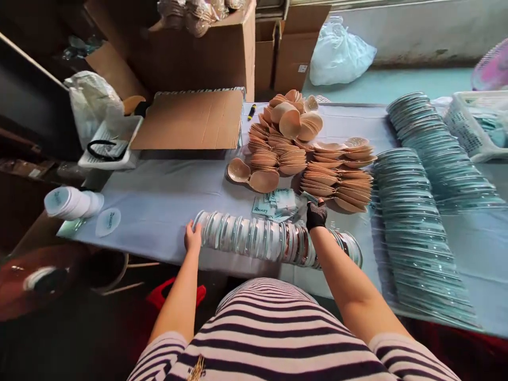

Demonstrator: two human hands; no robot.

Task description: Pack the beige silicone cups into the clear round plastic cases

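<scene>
My left hand (193, 236) is at the left end of a long row of clear plastic cases (246, 235), its fingers curled against the end case. White inserts show in the left part of the row and brownish ones in the right part. My right hand (316, 214), in a black fingerless glove, is over the row's far side, pinching a small pale packet (309, 198). Just left of it lies a loose pile of small printed packets (273, 203). Stacked beige bra cups (278, 153) sit beyond the packets, some in nested piles.
Long stacks of clear plastic shells (416, 233) lie at right, beside a white basket (460, 124). A cardboard sheet (190, 119) and a yellow-black cutter (252, 111) are at the back. Round white cards (67, 202) stand at far left, near a white tray (129, 153).
</scene>
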